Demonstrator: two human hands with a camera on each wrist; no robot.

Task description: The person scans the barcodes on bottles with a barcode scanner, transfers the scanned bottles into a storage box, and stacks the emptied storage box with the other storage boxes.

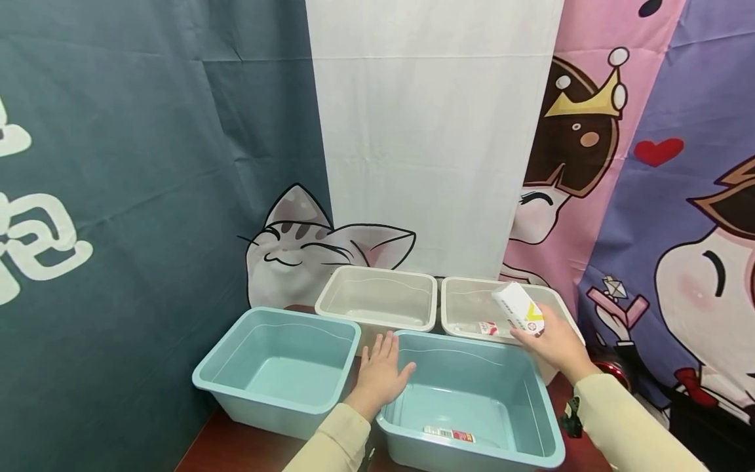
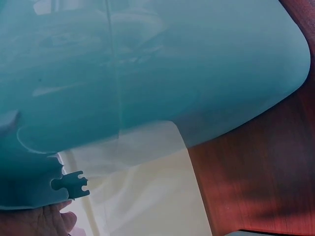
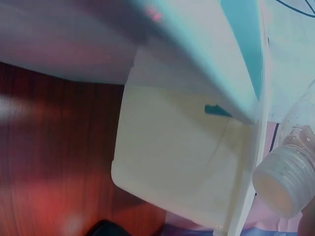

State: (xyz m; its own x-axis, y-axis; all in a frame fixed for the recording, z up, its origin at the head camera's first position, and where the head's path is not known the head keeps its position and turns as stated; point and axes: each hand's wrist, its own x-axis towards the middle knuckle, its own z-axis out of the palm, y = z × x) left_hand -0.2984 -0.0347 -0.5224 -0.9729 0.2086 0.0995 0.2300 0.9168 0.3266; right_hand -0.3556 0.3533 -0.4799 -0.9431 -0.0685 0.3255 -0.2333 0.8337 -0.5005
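Low at the front, my left hand (image 1: 382, 373) lies with fingers spread by the left corner of the right blue bin (image 1: 389, 416). In the left wrist view, part of that hand (image 2: 44, 221) shows at the lower left. My right hand (image 1: 557, 341) grips a plastic bottle (image 1: 516, 305) with a white and yellow wrap over the right cream bin (image 1: 501, 280). In the right wrist view, the bottle's clear neck and pale screw cap (image 3: 283, 184) show, with most of the hand out of frame. A red-labelled clear bottle (image 1: 451, 434) lies in the right blue bin.
Another red-labelled item (image 1: 487, 328) lies in the right cream bin. Beside it stands a second cream bin (image 1: 377, 270), and a second blue bin (image 1: 259, 400) is at the left. All rest on a red-brown wooden table (image 1: 236, 446) before a printed curtain (image 1: 436, 131).
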